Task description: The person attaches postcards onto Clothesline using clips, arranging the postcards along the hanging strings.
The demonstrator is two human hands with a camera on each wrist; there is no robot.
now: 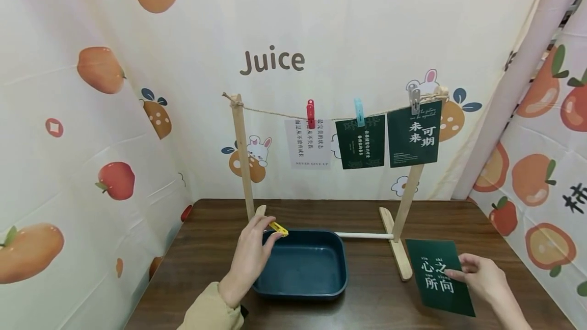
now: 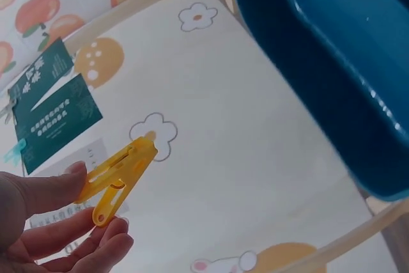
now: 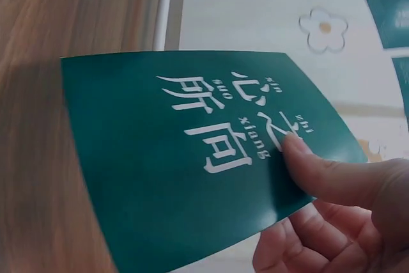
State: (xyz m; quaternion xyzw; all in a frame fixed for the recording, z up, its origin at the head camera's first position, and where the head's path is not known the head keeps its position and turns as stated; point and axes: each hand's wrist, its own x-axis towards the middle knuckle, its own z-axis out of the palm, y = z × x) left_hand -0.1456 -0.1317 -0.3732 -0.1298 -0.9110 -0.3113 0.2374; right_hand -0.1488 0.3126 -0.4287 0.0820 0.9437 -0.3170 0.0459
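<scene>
A yellow clothespin (image 2: pixel 121 174) is pinched between the thumb and fingers of my left hand (image 1: pixel 251 253), above the left rim of a dark blue basin (image 1: pixel 300 289). In the left wrist view its two handle ends spread apart and its tip points away from the hand. My right hand (image 1: pixel 483 276) grips a dark green card (image 3: pixel 160 177) by its right edge, thumb on the printed front and fingers behind. White characters cover part of that card. It is held at the right of the table, tilted, near the foot of a wooden stand.
A twine line (image 1: pixel 275 114) runs between two wooden posts (image 1: pixel 243 157). From it hang a white card (image 1: pixel 308 149) under a red clothespin (image 1: pixel 311 113), a green card (image 1: pixel 362 146) under a blue clothespin (image 1: pixel 359 112), and another green card (image 1: pixel 412 141) under a grey clothespin (image 1: pixel 415 100).
</scene>
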